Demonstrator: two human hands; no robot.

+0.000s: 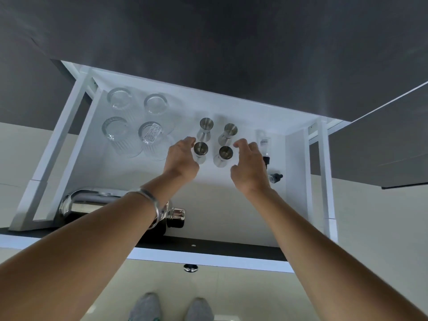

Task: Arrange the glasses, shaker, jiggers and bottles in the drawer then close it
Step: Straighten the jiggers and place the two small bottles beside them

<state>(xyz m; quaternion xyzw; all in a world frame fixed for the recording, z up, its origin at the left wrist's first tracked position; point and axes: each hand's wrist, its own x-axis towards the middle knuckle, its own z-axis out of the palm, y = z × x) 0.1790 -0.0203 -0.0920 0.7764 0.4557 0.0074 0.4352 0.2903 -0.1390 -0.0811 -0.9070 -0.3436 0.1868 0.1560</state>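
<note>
The white drawer (296, 172) stands pulled open below me. Several ribbed clear glasses (120, 133) stand in its back left corner. Several steel jiggers (224, 156) stand upright in the middle. My left hand (180, 161) and my right hand (249, 167) flank the two nearer jiggers, fingers apart, close to them but not clearly gripping. A steel shaker (92, 205) lies on its side at the front left, partly under my left forearm. Two small bottles (275, 178) lie at the right, partly behind my right hand.
A dark countertop (231, 42) overhangs the drawer's back. The drawer's dark front panel (208, 247) with a round knob (190, 268) is nearest me. A dark cabinet door (393, 147) stands at the right. My feet in grey shoes (171, 306) stand on the pale floor.
</note>
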